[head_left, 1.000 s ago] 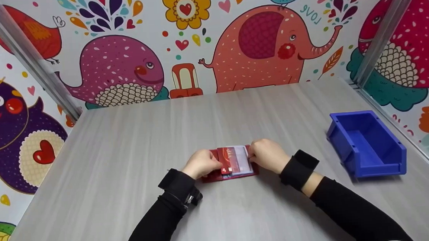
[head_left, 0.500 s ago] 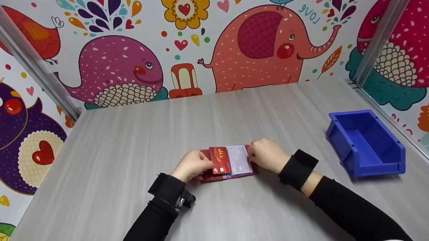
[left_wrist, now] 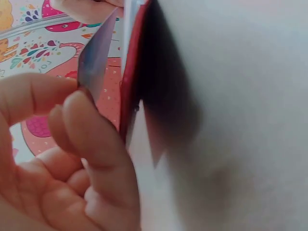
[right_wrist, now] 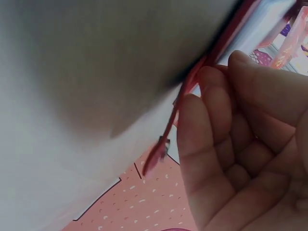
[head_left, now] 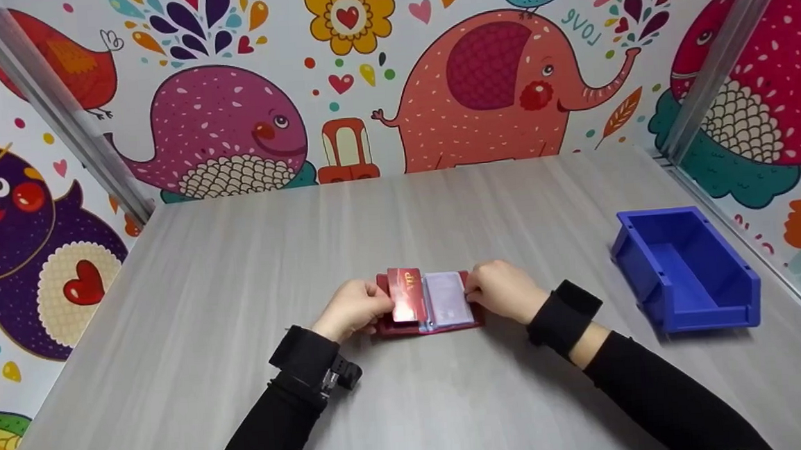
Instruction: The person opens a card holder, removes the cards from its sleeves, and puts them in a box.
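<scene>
A red card holder [head_left: 391, 331] lies open on the table, with clear plastic sleeves [head_left: 449, 298] on its right half. My left hand [head_left: 355, 306] pinches a red card [head_left: 406, 295] with gold lettering between thumb and finger. The card stands over the holder's left half; in the left wrist view the card [left_wrist: 98, 57] is tilted away from the holder's red cover [left_wrist: 132, 72]. My right hand [head_left: 505, 289] pinches the holder's right edge by the sleeves. A red strap with a metal snap [right_wrist: 165, 143] sticks out below the fingers in the right wrist view.
A blue plastic bin [head_left: 688, 270] stands at the right side of the grey wood-grain table [head_left: 270, 247]. Printed walls with cartoon animals close off the back and sides, with metal posts [head_left: 717, 59] at the corners.
My left hand has drawn the red card leftward, off the clear sleeves and over the holder's left half, where it now tilts up. My right hand has stayed at the right edge.
</scene>
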Tool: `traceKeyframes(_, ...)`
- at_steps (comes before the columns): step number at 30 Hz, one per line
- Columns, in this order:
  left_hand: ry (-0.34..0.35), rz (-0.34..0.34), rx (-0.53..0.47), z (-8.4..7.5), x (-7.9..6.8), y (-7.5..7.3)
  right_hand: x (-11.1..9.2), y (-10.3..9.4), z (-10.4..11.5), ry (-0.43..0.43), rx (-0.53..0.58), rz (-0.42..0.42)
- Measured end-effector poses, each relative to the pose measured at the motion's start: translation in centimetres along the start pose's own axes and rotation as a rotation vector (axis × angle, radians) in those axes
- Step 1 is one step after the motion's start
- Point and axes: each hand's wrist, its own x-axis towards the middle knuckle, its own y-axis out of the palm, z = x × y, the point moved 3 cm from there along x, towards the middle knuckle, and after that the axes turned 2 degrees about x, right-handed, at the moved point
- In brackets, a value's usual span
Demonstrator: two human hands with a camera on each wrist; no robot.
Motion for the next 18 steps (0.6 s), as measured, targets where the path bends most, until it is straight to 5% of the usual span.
traceKeyframes(18,0.176,0.008,-0.118,-3.9,-1.5,0.6,-0.7,-3.9,0.2,0.069,0.212,-0.151)
